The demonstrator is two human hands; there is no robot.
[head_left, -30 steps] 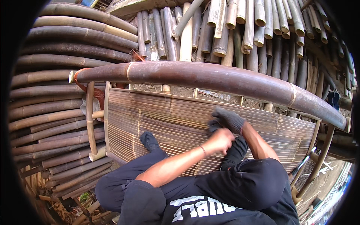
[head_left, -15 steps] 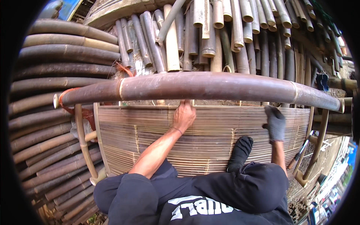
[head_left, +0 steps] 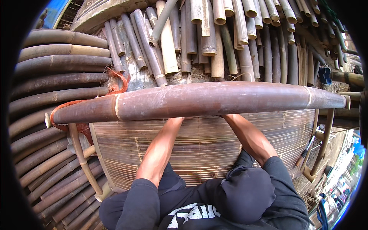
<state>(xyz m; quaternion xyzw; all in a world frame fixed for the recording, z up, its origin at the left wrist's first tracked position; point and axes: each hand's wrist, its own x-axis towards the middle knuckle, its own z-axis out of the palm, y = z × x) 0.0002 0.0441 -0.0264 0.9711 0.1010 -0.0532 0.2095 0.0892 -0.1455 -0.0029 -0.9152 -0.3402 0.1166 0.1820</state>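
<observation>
A thick brown bamboo pole (head_left: 207, 99) runs across in front of me, over the far edge of a slatted bamboo panel (head_left: 195, 153). Both my arms reach forward over the panel. My left hand goes under or behind the pole near its middle, with only the left wrist (head_left: 176, 120) showing. To its right, my right wrist (head_left: 229, 116) reaches the same edge, and the gloved hand beyond is hidden. The pole covers the fingers of both hands, so what they hold or touch cannot be seen.
Long bamboo poles (head_left: 57, 82) lie stacked on the left. Cut bamboo lengths (head_left: 209, 42) are piled beyond the pole. Orange strapping (head_left: 122, 82) loops by its left end. A knife-like tool with a handle (head_left: 303, 155) lies at the panel's right edge. Thin bamboo posts (head_left: 81, 155) stand at the sides.
My right hand has swung left and forward from above the panel to behind the pole. My left hand has slipped forward out of sight. The view has shifted, and the pole appears lower.
</observation>
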